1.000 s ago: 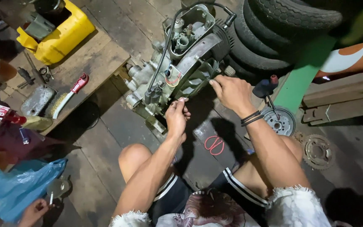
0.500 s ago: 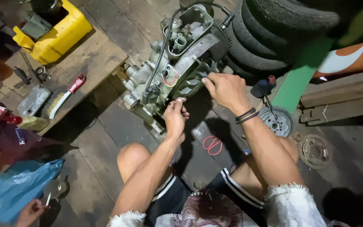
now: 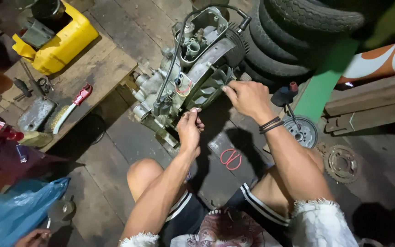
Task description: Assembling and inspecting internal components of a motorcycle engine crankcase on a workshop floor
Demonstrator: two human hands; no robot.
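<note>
Engine (image 3: 193, 73) on floor, far centre, leaning on tyres (image 3: 289, 41) | my left hand (image 3: 189, 130) pinches something small at its near edge | right hand (image 3: 248, 97) grips casing | risk: engine tips if my grip slips

engine (image 3: 193, 73) – grey metal | can (image 3: 58, 43) – yellow | bag (image 3: 17, 212) blue | shorts (image 3: 252, 203) black, white-striped

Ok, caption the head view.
Both hands, left hand and right hand, on a grey engine beside stacked tyres.

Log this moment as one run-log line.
left hand: pinching at engine lower edge | right hand: on engine side | nearby: tyres, wire brush
</note>
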